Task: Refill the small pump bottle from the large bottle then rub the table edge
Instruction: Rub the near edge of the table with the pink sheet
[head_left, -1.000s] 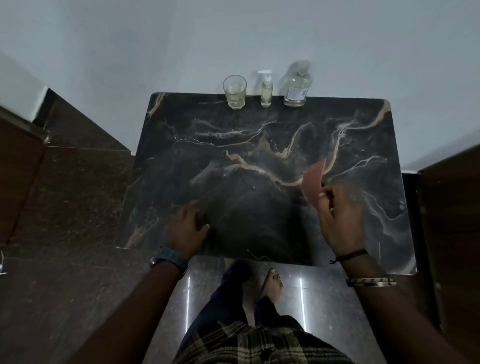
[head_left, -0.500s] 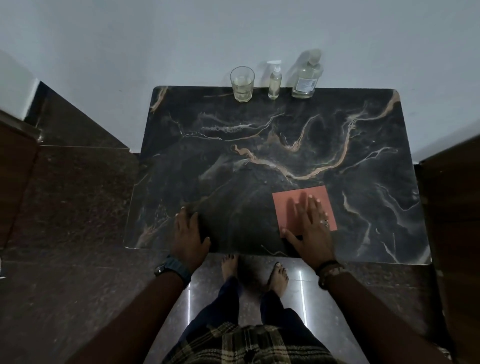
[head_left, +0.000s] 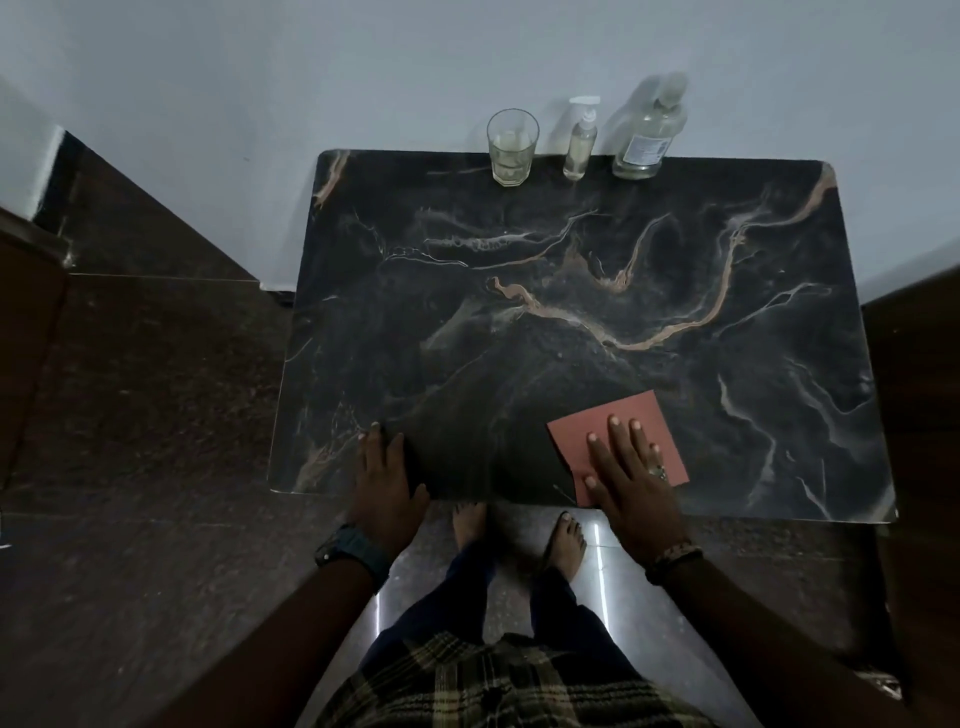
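Table edge (head_left: 727, 512) partly hidden by flat right hand (head_left: 631, 478) pressing red sheet (head_left: 613, 431), left hand (head_left: 387, 480) flat

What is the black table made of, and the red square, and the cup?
Table: looks like polished dark marble or a marble-look top, with tan and white veins.
Red square: thin, flat, dull, maybe paper or sandpaper.
Cup: clear glass; you see through it.
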